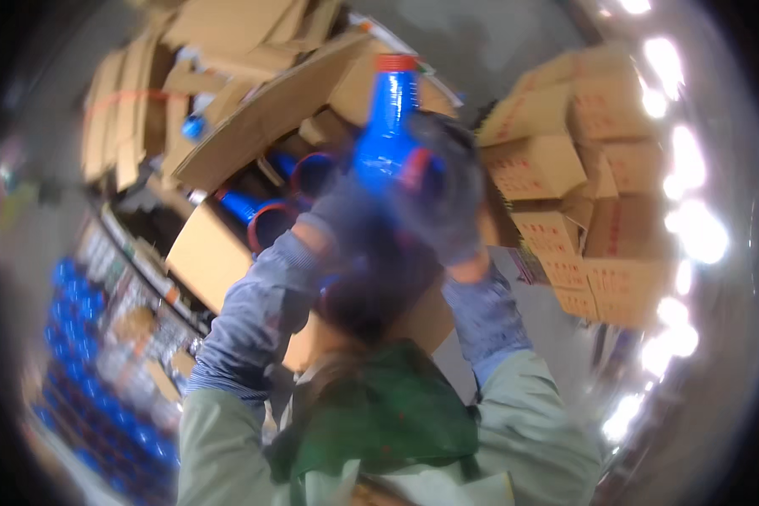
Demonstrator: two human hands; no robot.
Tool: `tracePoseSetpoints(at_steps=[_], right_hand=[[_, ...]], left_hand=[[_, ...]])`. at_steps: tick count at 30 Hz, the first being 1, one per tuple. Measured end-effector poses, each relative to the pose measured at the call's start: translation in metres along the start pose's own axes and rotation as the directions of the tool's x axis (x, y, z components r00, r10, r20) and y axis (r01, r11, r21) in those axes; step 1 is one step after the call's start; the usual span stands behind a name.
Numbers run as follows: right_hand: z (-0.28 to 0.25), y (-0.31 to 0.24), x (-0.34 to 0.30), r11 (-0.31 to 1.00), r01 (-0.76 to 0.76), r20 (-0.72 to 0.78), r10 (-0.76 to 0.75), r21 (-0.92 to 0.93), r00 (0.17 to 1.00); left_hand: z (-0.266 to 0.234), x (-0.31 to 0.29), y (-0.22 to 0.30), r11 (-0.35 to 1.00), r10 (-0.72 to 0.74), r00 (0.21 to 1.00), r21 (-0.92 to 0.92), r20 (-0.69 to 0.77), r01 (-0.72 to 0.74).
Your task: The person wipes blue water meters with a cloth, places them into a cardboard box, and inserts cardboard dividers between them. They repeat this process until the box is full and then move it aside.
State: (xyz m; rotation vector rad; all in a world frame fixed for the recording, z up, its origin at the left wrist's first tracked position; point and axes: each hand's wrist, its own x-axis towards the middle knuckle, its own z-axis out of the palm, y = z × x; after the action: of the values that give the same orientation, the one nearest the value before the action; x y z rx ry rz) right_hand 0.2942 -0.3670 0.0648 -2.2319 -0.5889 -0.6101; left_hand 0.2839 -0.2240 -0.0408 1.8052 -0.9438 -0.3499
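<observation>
Overhead, glossy blue valve body (390, 126) with red-rimmed neck at twelve o'clock, left hand (346, 211) and right hand (447, 202), gloved, each grip closed around it, motion-blurred.

Light: moderate, indoor | Source: blown-out white glare in an arc down the right rim | Blur: heavy motion smear on both hands (413, 202) and the blue fitting (388, 126) | Edges: strong fisheye bend, dark vignette, boxes (565, 169) soft | Shadow: dim lower left.
</observation>
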Motion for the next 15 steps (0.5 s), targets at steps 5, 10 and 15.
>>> tracePoseSetpoints(at_steps=[5, 10, 15], right_hand=[[0.029, 0.078, 0.004, 0.826, 0.458, 0.302, -0.368, -0.327, 0.879], [0.07, 0.074, 0.009, 0.896, 0.333, 0.711, -0.028, -0.294, 0.703], [0.093, 0.114, -0.01, 0.976, 0.061, 0.616, 0.082, -0.208, 0.784]], left_hand=[[0.066, 0.055, -0.07, 0.988, -0.033, 0.995, 0.147, -0.089, 0.046], [0.054, -0.002, 0.0, 0.689, -0.315, 0.945, 0.663, -0.092, 0.294], [0.042, -0.056, 0.071, 0.888, -0.092, 0.974, 0.426, -0.208, 0.175]])
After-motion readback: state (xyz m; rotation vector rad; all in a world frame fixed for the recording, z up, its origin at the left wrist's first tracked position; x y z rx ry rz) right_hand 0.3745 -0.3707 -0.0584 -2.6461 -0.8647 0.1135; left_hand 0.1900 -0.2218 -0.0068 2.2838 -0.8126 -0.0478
